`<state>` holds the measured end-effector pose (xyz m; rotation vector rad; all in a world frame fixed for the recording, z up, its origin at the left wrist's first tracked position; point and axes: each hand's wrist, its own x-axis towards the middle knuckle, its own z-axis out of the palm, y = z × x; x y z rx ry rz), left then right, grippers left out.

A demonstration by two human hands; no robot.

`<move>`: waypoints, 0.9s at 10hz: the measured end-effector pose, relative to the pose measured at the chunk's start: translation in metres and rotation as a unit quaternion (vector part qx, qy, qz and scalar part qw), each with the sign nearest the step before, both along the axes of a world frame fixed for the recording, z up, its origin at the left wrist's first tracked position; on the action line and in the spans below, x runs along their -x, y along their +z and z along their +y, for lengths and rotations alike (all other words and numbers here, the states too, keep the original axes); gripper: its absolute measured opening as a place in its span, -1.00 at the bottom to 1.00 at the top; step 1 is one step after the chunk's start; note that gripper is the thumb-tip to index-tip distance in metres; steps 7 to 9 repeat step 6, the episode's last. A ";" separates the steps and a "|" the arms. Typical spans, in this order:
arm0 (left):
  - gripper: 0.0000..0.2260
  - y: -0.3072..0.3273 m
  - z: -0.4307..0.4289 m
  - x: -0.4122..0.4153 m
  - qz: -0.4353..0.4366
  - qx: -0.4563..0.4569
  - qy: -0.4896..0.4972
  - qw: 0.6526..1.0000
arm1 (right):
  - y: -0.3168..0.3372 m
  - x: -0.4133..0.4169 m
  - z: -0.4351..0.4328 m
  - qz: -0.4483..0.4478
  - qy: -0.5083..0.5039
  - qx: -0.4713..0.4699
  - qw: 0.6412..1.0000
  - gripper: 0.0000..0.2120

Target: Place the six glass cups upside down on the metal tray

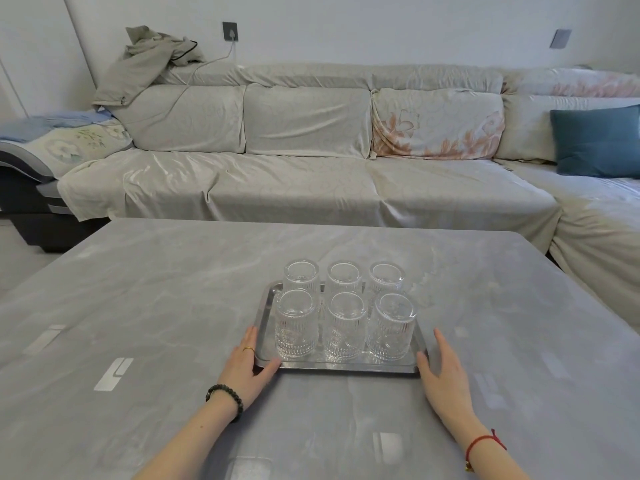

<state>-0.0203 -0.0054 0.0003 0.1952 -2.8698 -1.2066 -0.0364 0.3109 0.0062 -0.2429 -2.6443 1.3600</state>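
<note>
A rectangular metal tray (pixel 349 368) lies on the grey table. Several ribbed glass cups stand upside down on it in two rows of three; the front row runs from the left cup (pixel 296 323) through the middle cup (pixel 345 326) to the right cup (pixel 392 326), with the back row (pixel 343 276) behind. My left hand (pixel 248 362) rests flat at the tray's front left corner, thumb touching the front rim. My right hand (pixel 445 374) lies flat at the front right corner, thumb against the rim. Both hands have fingers spread and hold nothing.
The grey marble-pattern table (pixel 173 306) stretches wide around the tray. Behind it stands a long covered sofa (pixel 304 181) with a blue cushion (pixel 597 142) at the right and a jacket (pixel 152 57) draped at the left.
</note>
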 end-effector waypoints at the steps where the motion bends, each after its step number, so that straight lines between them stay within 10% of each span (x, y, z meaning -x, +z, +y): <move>1: -0.20 0.000 -0.002 -0.002 -0.003 0.021 -0.017 1.000 | -0.001 0.000 -0.001 -0.030 0.028 -0.067 0.997 -0.52; 9: -0.20 -0.007 0.004 -0.005 -0.018 0.203 0.008 0.979 | 0.040 -0.003 0.012 -0.056 0.093 -0.042 0.993 -0.43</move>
